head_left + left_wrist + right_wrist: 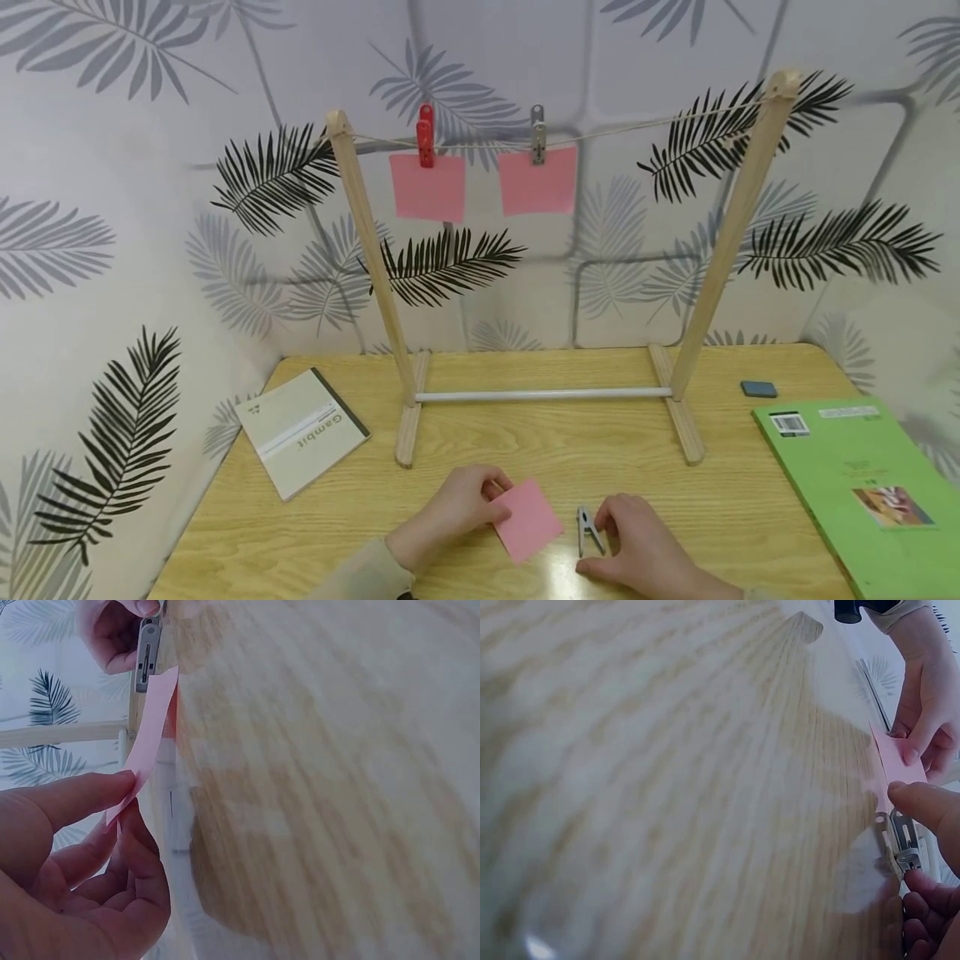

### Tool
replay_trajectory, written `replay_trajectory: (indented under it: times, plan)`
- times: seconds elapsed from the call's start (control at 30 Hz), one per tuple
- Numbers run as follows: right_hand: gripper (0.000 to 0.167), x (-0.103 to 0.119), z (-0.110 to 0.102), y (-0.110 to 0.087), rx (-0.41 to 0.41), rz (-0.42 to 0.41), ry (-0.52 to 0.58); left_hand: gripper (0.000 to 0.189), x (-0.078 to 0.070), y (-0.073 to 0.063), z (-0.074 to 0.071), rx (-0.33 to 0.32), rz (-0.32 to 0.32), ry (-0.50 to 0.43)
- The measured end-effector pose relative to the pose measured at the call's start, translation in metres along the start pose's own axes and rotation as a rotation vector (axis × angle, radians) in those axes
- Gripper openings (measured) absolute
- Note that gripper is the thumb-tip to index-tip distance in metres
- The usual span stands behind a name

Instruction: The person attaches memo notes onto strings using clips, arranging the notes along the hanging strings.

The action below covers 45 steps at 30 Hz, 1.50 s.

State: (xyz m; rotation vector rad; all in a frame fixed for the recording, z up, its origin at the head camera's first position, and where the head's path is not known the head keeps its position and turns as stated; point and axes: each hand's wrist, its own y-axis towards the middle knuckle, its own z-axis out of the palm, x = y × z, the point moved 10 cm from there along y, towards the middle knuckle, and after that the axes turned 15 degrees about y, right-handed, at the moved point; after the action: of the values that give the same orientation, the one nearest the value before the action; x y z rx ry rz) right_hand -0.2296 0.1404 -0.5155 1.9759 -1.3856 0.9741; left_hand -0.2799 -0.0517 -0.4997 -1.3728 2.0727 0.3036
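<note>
My left hand (468,504) pinches a square of pink paper (531,523) by one corner, between thumb and fingers, just over the table. Standing to its right is a grey metal clip (588,532), its two legs spread like an A. My right hand (637,546) is around the clip, with thumb and fingers apart on either side; the right wrist view shows the fingertips (915,879) close to one end of the clip (906,836). Two more pink squares (430,188) hang from a string, one under a red clip (425,137), the other under a grey clip (537,137).
A wooden frame (375,267) with a white crossbar (540,394) stands at the back, string (637,127) tied between its posts. A cream Gambit pad (300,437) lies left. On the right are a green pad (862,492) and a small blue block (759,389).
</note>
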Motion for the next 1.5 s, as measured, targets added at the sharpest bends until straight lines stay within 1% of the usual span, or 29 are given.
replay_trajectory:
  times: [0.23,0.4,0.5,0.6,0.7,0.77,0.9,1.03,1.1,1.17,1.3,1.43,1.5]
  plan:
    - [0.038,-0.001,-0.001,0.0,-0.03,0.033,-0.032,0.014,0.003,-0.003,-0.004,0.005,-0.031,-0.013]
    - [0.035,0.002,-0.003,-0.001,-0.058,0.018,-0.034,0.013,0.003,-0.005,-0.009,-0.014,-0.027,-0.012]
    - [0.034,0.0,-0.004,-0.002,-0.046,0.019,0.02,0.013,0.003,-0.006,-0.01,-0.006,-0.026,-0.028]
    - [0.033,-0.004,-0.007,-0.003,-0.032,0.038,0.114,0.013,0.004,-0.005,-0.01,0.0,-0.027,-0.041]
    - [0.031,-0.005,-0.012,-0.003,-0.04,0.045,0.194,0.013,0.005,-0.004,-0.011,-0.013,-0.028,-0.056]
    - [0.03,-0.006,-0.017,-0.004,-0.061,0.05,0.219,0.014,0.006,-0.003,-0.012,-0.023,-0.034,-0.07]
    - [0.03,-0.004,-0.03,-0.005,-0.115,0.043,0.233,0.015,0.005,-0.001,-0.015,-0.033,-0.046,-0.079]
    - [0.029,-0.002,-0.047,-0.004,-0.173,0.062,0.236,0.016,0.003,0.002,-0.021,-0.052,-0.057,-0.076]
    - [0.028,-0.002,-0.056,-0.003,-0.2,0.08,0.237,0.016,0.001,0.004,-0.025,-0.065,-0.057,-0.096]
    - [0.028,-0.001,-0.065,-0.002,-0.217,0.082,0.236,0.017,-0.002,0.006,-0.029,-0.079,-0.055,-0.115]
    - [0.028,0.004,-0.082,0.0,-0.245,0.059,0.229,0.017,-0.01,0.009,-0.033,-0.099,-0.059,-0.133]
    - [0.027,0.01,-0.098,0.001,-0.279,0.028,0.216,0.018,-0.018,0.011,-0.036,-0.121,-0.06,-0.138]
    - [0.027,0.013,-0.106,0.002,-0.296,0.022,0.213,0.019,-0.023,0.013,-0.037,-0.127,-0.05,-0.154]
